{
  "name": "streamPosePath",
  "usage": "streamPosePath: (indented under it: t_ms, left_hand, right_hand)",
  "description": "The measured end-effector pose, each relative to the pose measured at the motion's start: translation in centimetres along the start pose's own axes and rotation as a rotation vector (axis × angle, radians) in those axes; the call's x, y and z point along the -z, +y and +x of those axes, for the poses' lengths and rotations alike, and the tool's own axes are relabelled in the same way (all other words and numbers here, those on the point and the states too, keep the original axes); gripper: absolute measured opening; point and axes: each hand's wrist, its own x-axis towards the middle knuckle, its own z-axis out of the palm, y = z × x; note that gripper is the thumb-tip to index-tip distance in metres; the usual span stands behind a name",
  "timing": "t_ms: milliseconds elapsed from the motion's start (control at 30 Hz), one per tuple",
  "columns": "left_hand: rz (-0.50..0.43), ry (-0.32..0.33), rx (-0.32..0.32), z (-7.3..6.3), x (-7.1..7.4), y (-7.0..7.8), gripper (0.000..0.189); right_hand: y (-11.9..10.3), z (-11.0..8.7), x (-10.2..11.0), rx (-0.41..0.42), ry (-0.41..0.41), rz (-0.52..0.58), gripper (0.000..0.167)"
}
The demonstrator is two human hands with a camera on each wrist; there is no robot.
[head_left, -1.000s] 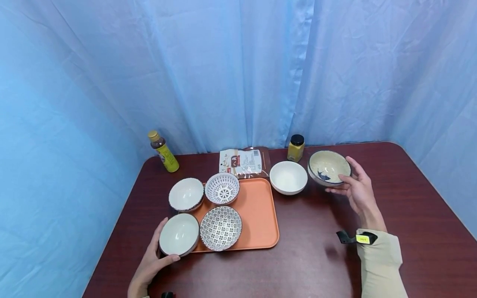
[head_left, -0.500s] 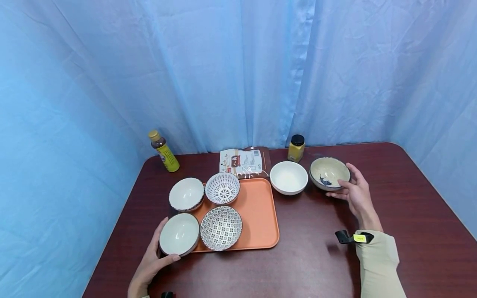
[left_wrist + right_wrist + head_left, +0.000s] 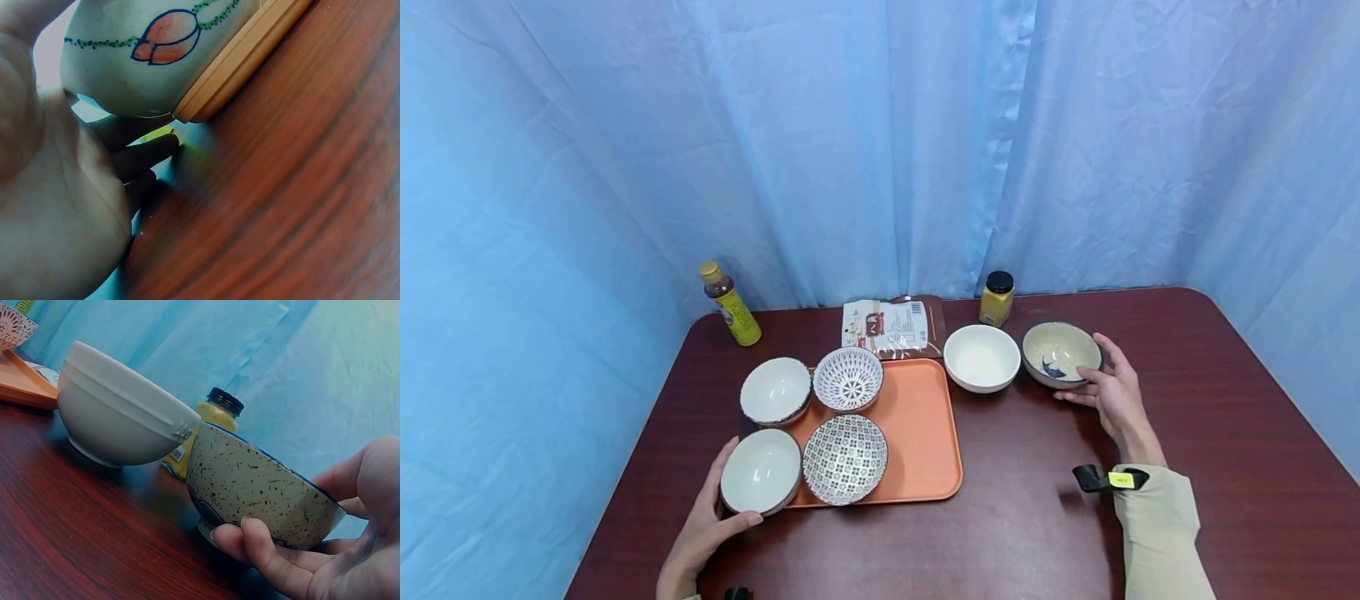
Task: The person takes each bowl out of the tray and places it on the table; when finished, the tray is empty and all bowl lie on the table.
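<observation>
In the head view my right hand [image 3: 1116, 396] grips the right side of a speckled cream bowl [image 3: 1060, 350] with a blue motif inside, thumb over the rim and fingers beneath. The right wrist view shows this speckled bowl [image 3: 256, 487] tilted, its foot low over the table. Beside it stands a plain white bowl [image 3: 982, 358]. My left hand [image 3: 703, 517] holds a pale bowl [image 3: 762, 472] at the tray's left front, thumb at the near rim, fingers around the left side. From the left wrist, that bowl's outside [image 3: 125, 69] bears a pink flower painting and overhangs the tray edge.
An orange tray [image 3: 925, 433] also bears two patterned bowls, one checkered [image 3: 845, 460] and one radial [image 3: 848, 379]. A white bowl with a dark rim [image 3: 775, 392] overlaps its back left corner. Behind are a bottle [image 3: 735, 312], a food pouch [image 3: 891, 325] and a black-lidded jar [image 3: 997, 300].
My right hand has lowered the speckled bowl toward the table, beside the plain white bowl. My left hand and its bowl have stayed in place.
</observation>
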Motion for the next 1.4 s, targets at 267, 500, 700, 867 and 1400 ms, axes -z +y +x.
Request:
streamPosePath:
  t_ms: [267, 500, 700, 867, 1400]
  left_hand:
    - [0.002, 0.001, -0.001, 0.0, 0.0, 0.2, 0.106]
    - [-0.021, 0.000, 0.000, 0.0, -0.1, 0.3, 0.106]
    - [-0.031, 0.003, -0.001, 0.0, -0.1, 0.2, 0.106]
    - [-0.028, 0.003, 0.004, 0.0, -0.1, 0.2, 0.107]
    - [-0.029, 0.000, -0.012, 0.0, -0.1, 0.2, 0.107]
  right_hand:
    - [0.0, -0.2, 0.0, -0.020, -0.009, -0.061, 0.072]
    - [0.1, -0.2, 0.6, -0.045, -0.090, -0.141, 0.077]
    - [-0.3, -0.2, 1.0, -0.046, -0.121, -0.254, 0.081]
    - [-1.5, -0.9, 1.4, -0.037, -0.053, -0.498, 0.082]
    - [-6.6, -3.7, -3.6, 0.189, 0.168, -0.770, 0.072]
